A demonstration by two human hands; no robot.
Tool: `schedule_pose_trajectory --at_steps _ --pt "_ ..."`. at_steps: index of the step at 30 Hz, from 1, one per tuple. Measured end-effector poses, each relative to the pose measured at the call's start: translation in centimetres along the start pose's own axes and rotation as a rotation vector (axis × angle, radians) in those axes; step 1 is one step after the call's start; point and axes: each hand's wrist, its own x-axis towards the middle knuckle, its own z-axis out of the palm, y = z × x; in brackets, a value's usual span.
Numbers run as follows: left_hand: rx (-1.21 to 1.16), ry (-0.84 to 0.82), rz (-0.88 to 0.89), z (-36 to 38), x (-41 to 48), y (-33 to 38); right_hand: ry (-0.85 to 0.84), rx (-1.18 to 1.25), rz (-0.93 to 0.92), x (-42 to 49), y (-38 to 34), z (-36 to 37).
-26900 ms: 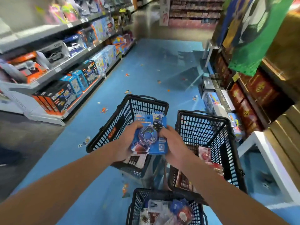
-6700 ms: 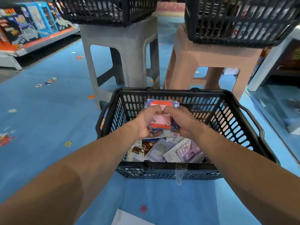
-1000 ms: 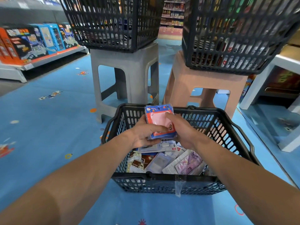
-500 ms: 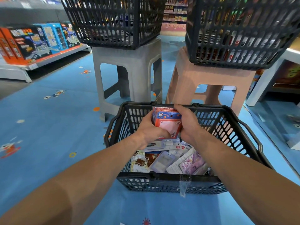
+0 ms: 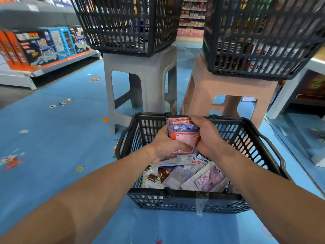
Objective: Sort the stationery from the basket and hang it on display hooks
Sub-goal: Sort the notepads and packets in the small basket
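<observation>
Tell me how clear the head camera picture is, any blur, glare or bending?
Head view: sharp at centre, where the left hand and right hand grip the stack of packets over the floor basket. Head view: wide-angle bending tilts the grey-stool basket and pink-stool basket outward. Head view: the shelf boxes at left look soft; loose packets in the floor basket show mild glare.

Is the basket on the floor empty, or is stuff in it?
Not empty: flat packets lie piled in the basket, beneath the card stack gripped by the left hand and right hand.
</observation>
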Motion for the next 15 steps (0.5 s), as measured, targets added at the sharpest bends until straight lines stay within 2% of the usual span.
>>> schedule_pose_trajectory --at_steps 7,15 --pt "0.000 -0.018 -0.023 -0.07 -0.39 0.10 0.142 -0.056 0.007 0.12 -0.13 0.31" --pt "0.001 0.017 -0.058 0.00 -0.38 0.13 0.127 -0.043 0.007 -0.49 -0.47 0.25"
